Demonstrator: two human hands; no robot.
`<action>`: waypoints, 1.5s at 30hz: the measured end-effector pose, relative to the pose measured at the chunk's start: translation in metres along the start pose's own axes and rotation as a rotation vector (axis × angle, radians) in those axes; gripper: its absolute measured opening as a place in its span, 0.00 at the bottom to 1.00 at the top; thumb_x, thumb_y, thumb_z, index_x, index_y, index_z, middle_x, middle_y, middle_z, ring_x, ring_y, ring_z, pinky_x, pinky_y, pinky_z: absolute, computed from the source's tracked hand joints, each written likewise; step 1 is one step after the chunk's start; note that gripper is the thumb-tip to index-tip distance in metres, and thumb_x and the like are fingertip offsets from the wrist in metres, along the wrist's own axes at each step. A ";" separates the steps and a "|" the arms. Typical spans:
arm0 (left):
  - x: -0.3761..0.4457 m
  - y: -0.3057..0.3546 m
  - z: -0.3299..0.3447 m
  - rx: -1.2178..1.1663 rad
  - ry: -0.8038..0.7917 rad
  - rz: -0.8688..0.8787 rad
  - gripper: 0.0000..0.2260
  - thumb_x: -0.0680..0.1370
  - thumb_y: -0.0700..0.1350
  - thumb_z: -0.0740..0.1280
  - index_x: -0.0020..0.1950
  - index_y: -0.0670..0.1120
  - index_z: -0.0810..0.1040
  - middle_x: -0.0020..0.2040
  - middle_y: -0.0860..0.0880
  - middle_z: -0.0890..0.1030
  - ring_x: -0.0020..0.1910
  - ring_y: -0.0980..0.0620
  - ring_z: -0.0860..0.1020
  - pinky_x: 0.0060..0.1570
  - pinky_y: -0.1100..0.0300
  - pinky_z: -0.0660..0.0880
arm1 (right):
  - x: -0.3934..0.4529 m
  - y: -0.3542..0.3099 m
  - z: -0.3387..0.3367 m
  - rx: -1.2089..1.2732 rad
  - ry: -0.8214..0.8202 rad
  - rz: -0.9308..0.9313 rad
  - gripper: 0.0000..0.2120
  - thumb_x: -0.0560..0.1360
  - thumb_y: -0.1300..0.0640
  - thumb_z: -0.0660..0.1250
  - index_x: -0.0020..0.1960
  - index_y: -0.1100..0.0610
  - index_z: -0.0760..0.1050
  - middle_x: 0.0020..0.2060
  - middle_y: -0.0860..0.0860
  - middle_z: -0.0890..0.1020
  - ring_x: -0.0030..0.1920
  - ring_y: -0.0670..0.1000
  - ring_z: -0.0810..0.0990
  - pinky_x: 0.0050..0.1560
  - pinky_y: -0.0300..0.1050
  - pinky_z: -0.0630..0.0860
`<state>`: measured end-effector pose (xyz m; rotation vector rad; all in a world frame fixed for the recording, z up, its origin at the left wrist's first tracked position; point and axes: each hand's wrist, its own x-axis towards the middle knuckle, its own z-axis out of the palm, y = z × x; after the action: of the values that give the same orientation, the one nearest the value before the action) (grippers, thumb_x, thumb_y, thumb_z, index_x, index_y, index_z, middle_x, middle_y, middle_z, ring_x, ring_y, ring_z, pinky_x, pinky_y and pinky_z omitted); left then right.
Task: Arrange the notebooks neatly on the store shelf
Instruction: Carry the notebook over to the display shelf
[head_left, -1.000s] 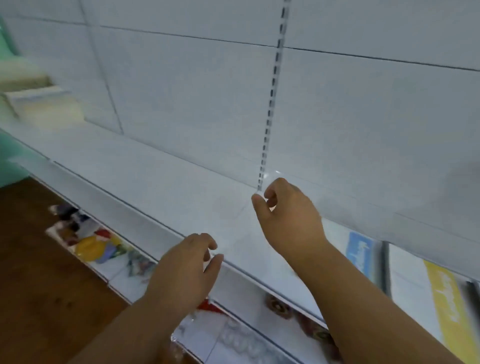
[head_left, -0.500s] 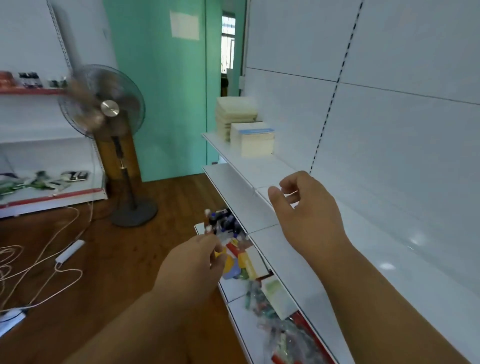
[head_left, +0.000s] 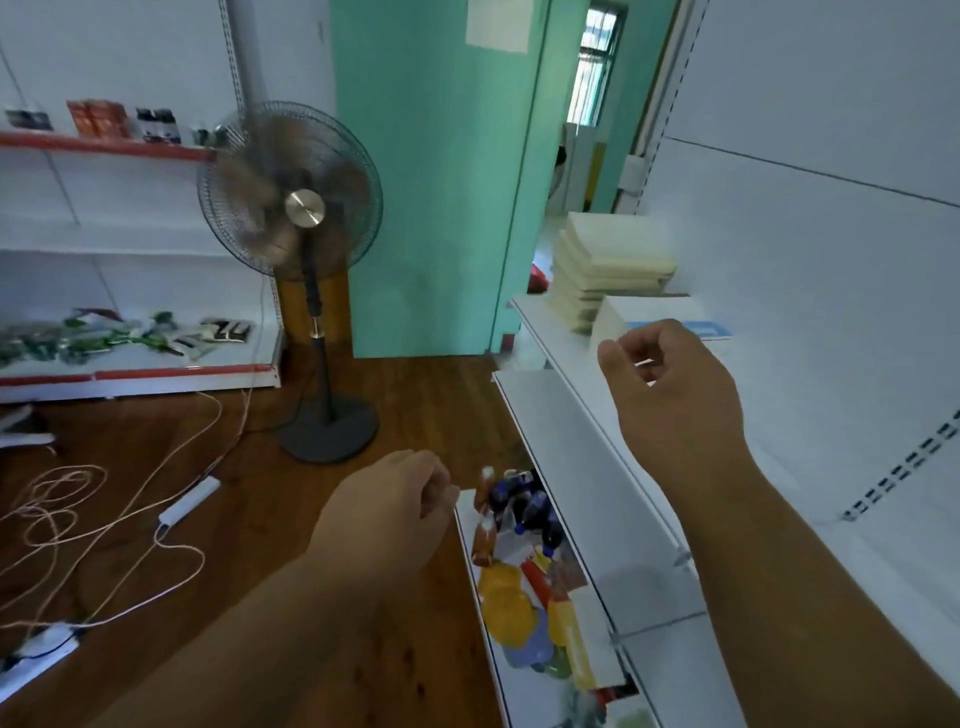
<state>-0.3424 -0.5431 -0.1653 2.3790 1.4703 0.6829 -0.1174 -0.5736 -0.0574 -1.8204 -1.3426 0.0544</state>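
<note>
Notebooks (head_left: 608, 270) sit stacked at about one o'clock from where I'm looking, cream-coloured, at the far end of the upper white shelf (head_left: 571, 358). Just beside them, nearer to me, is a second stack (head_left: 654, 317), white with a blue label on top; whether the two stacks touch I cannot tell.

My right hand (head_left: 670, 395) hangs in the air at two o'clock, above the shelf and in front of the white stack, fingers loosely curled with nothing in them. My left hand (head_left: 384, 514) floats lower, near six o'clock, over the wooden floor (head_left: 270, 519) just off the lower shelf's edge; its fingers are curled inward and I see nothing held there either.

Below the shelves, at five o'clock, a jumble of colourful packets (head_left: 524, 587) lies on the bottom tier. A standing fan (head_left: 291, 192) is at eleven o'clock, blades blurred, with a white power strip (head_left: 189, 501) and pale cables (head_left: 78, 519) looping across the floor at nine o'clock. A second shelving unit (head_left: 130, 374) with red trim stands at ten o'clock.
</note>
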 end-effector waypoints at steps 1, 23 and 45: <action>0.021 -0.011 0.005 -0.006 -0.010 0.006 0.05 0.80 0.56 0.61 0.49 0.57 0.75 0.42 0.56 0.75 0.40 0.57 0.75 0.41 0.60 0.77 | 0.016 0.003 0.016 0.002 0.011 0.016 0.09 0.80 0.45 0.64 0.52 0.50 0.75 0.46 0.44 0.80 0.42 0.38 0.76 0.38 0.29 0.64; 0.423 -0.011 0.131 -0.222 -0.336 0.591 0.05 0.80 0.54 0.61 0.46 0.58 0.75 0.39 0.58 0.76 0.39 0.59 0.75 0.38 0.69 0.69 | 0.263 0.153 0.103 -0.478 0.181 0.793 0.27 0.76 0.30 0.59 0.46 0.56 0.71 0.37 0.50 0.77 0.39 0.51 0.77 0.36 0.45 0.70; 0.553 -0.012 0.156 -1.080 -1.101 0.084 0.06 0.82 0.38 0.62 0.58 0.41 0.73 0.34 0.43 0.77 0.26 0.53 0.72 0.23 0.63 0.68 | 0.285 0.081 0.210 0.121 0.737 0.936 0.18 0.80 0.51 0.67 0.38 0.61 0.70 0.27 0.56 0.79 0.23 0.46 0.73 0.27 0.39 0.67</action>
<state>-0.0630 -0.0412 -0.1645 1.4479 0.3337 0.0285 -0.0379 -0.2258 -0.1217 -1.9280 0.0609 -0.0392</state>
